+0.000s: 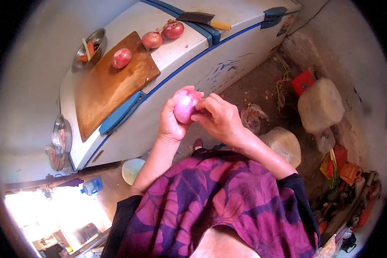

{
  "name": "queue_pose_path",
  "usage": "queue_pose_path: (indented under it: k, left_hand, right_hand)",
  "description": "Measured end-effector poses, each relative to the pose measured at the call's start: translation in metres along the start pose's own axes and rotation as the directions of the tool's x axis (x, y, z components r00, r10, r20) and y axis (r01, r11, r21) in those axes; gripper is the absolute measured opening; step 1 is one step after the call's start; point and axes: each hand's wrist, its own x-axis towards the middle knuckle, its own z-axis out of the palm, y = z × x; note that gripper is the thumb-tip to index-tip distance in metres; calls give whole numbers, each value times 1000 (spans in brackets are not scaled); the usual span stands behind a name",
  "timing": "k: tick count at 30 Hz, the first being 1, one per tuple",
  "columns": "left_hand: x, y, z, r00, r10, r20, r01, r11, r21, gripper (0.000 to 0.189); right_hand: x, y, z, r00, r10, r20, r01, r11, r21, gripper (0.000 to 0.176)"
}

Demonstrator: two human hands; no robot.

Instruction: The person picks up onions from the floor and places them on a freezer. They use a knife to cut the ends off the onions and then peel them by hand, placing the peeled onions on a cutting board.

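My left hand (171,122) is wrapped round a shiny red onion (185,107), holding it up in front of my body. The fingertips of my right hand (219,115) are pinched against the onion's right side; whether loose skin is between them is hidden. Another red onion (121,58) lies on the wooden cutting board (109,88). Past the board's far right corner sit two more, one red onion (152,40) and one with ragged skin, a second red onion (173,29). A cleaver (195,17) with a yellow handle rests beyond them.
The board lies on a white chest freezer (176,56) with blue trim. A metal bowl (99,49) holding carrot-coloured pieces stands at its far left. On the floor are a pale bucket (133,168), a whitish plastic container (321,105) and a red box (303,82).
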Motion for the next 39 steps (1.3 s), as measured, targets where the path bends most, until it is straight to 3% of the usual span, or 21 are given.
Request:
queue_pose_path:
  k: [4,10,12,15,21,25,28,31,35,38,39]
  left_hand:
    - [-2,-2,7,993,30,-114,-26,999,37,48]
    - [3,5,-6,992,-92,-90,71,974,-215,46]
    - [1,8,0,996,-47,-79,32,982,-187,47]
    - [0,4,5,999,15,-52,-21,994,-107,47]
    - [-2,-2,16,995,49,-84,-46,998,40,47]
    - [-4,-6,15,992,54,-112,-48,998,51,46]
    - [-4,-4,11,996,-32,-82,23,994,-107,46]
    - [-1,-1,5,998,-22,-59,14,991,-131,51]
    - [0,6,3,999,-43,8,43,969,-244,50]
    - [0,7,5,999,9,-46,-19,976,-219,48]
    - [0,6,7,998,25,-59,-36,981,-190,47]
  right_hand:
    - [0,5,7,998,-62,-10,62,998,-12,19]
    - [-12,7,2,993,-85,87,82,996,39,11]
    - [-13,13,-2,998,-5,61,8,999,-44,9]
    - [-7,9,-7,999,55,-2,-54,998,40,12]
    - [-3,6,4,999,-14,-45,20,990,140,17]
    - [-5,3,2,1000,12,16,-14,995,95,14]
    - [-12,3,-3,990,20,136,-45,982,185,11]
    - [-17,4,-9,971,41,234,-93,972,216,11]
    - [-25,10,-11,969,16,245,-64,980,190,13]
    - [-29,11,-12,948,215,235,-261,947,187,19]
    - [-28,6,-13,961,189,200,-222,961,162,22]
